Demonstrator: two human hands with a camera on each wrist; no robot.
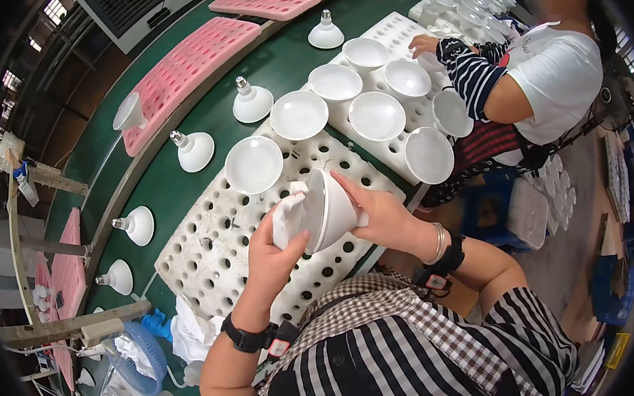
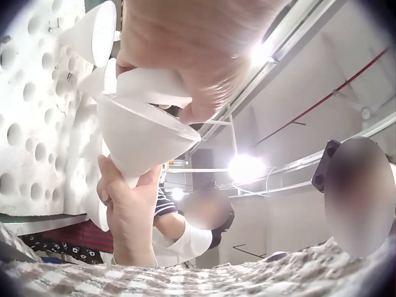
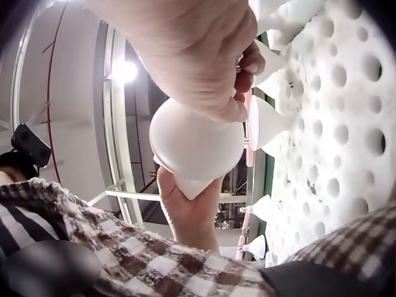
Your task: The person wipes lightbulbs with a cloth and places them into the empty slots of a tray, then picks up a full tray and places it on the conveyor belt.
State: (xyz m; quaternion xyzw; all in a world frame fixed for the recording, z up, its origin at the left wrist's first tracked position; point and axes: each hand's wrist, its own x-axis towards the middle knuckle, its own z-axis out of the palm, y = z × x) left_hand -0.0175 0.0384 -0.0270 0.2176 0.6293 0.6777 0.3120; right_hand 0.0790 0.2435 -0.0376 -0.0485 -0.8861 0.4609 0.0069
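Observation:
In the head view, my right hand [image 1: 389,218] grips a white cone-shaped reflector bulb [image 1: 339,210] around its tapered body, tilted sideways over the foam board. A folded white cloth [image 1: 287,219] is in my left hand [image 1: 266,255], pinched between thumb and fingers and held against the bulb's wide face. From the left wrist, the bulb's cone [image 2: 133,139] narrows down into the right hand's fingers [image 2: 114,182]. The right wrist view has the rounded white bulb [image 3: 195,139] between both hands. Its narrow end is hidden by the right hand in the head view.
Beneath my hands lies a holed white foam board [image 1: 209,244]; a second board [image 1: 386,32] carries several face-up bulbs [image 1: 376,116]. More bulbs with screw bases [image 1: 196,152] stand on the green conveyor [image 1: 167,187]. Another person [image 1: 546,83] works at the right. A blue basket [image 1: 138,361] sits lower left.

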